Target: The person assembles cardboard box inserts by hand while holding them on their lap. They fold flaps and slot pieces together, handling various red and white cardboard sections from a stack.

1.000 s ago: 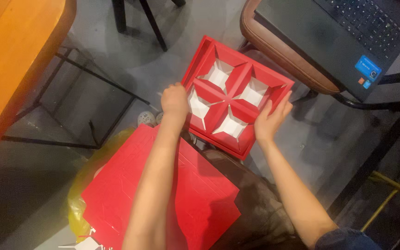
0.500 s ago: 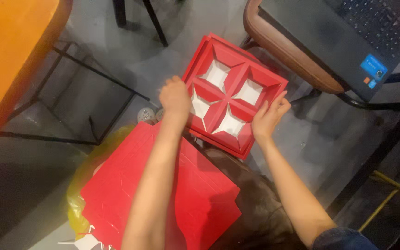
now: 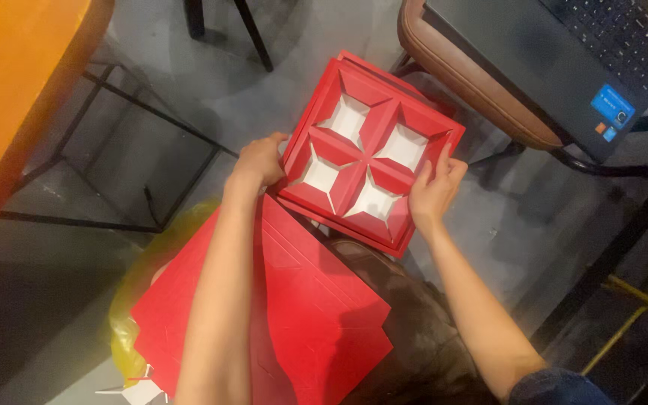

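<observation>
Head view: red box [image 3: 369,154], square with four white-bottomed cells, held between both hands, turned so its corners point away, toward and sideways; no long axis. Left hand [image 3: 260,161] clamps the left corner, fingertips hidden behind the rim. Right hand [image 3: 433,187] grips the right edge, fingers laid on the frame. Below the forearms, flat red sheets [image 3: 294,315] over a yellow bag [image 3: 125,315], partly hidden. Laptop [image 3: 564,52] beyond the right hand, cut off.
</observation>
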